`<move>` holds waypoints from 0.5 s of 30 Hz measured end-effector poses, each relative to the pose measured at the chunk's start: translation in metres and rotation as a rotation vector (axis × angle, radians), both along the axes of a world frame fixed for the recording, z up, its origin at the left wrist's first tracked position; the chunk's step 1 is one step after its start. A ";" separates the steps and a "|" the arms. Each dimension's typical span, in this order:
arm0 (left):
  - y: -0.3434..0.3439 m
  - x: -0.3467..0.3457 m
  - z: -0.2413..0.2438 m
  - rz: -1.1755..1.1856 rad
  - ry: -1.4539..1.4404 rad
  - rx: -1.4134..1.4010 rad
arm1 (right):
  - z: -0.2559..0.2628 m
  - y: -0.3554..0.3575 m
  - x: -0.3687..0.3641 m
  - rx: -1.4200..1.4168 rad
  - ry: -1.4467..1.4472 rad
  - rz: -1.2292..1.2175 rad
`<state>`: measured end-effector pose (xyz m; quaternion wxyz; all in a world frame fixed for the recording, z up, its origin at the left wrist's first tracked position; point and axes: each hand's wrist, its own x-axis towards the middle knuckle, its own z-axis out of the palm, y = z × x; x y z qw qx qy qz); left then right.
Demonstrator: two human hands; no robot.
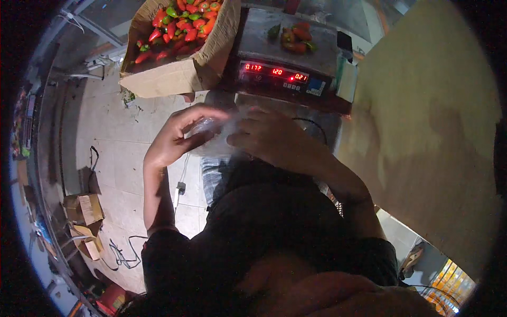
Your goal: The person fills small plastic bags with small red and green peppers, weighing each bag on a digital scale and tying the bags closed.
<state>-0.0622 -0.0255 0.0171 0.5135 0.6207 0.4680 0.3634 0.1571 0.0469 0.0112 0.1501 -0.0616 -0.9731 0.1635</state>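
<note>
A clear plastic container or bag (216, 144), blurred, is held in front of my body between both hands. My left hand (174, 134) curves round its left side, thumb and fingers on it. From the right, my right hand (269, 136) reaches over it with its fingers spread along the edge. Beyond the hands stands a digital scale (285, 77) with lit red digits. Several red and green peppers (296, 39) lie on its metal plate, a dark green one (273, 31) apart from the rest. To its left, a cardboard box (162, 79) holds many red and green peppers (190, 23).
A large tan panel (427, 150) rises close on the right. Torn cardboard boxes (85, 210) and a black cable (124, 257) lie on the tiled floor at left. A white cord with a plug (180, 189) hangs near my left forearm.
</note>
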 end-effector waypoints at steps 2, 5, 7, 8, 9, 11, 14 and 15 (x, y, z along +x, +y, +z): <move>-0.003 -0.010 0.001 -0.097 -0.028 0.033 | 0.003 -0.001 0.001 0.003 -0.025 -0.007; -0.001 -0.010 -0.013 0.072 0.390 0.242 | 0.006 0.001 0.001 -0.005 -0.067 -0.023; 0.000 -0.006 -0.014 0.270 0.396 0.259 | 0.016 0.010 0.000 -0.056 -0.138 0.009; 0.000 -0.009 -0.023 0.316 0.447 0.298 | 0.012 0.016 0.000 -0.412 0.036 -0.085; 0.015 -0.005 -0.028 0.312 0.473 0.356 | 0.009 0.028 0.011 -0.754 0.220 -0.234; 0.014 -0.003 -0.041 0.334 0.460 0.298 | -0.024 0.090 0.022 -0.342 0.343 -0.533; 0.019 0.012 -0.040 0.317 0.538 0.326 | -0.081 0.183 0.034 0.083 0.304 -0.847; 0.021 0.015 -0.041 0.296 0.506 0.277 | -0.093 0.198 0.031 0.179 0.232 -0.901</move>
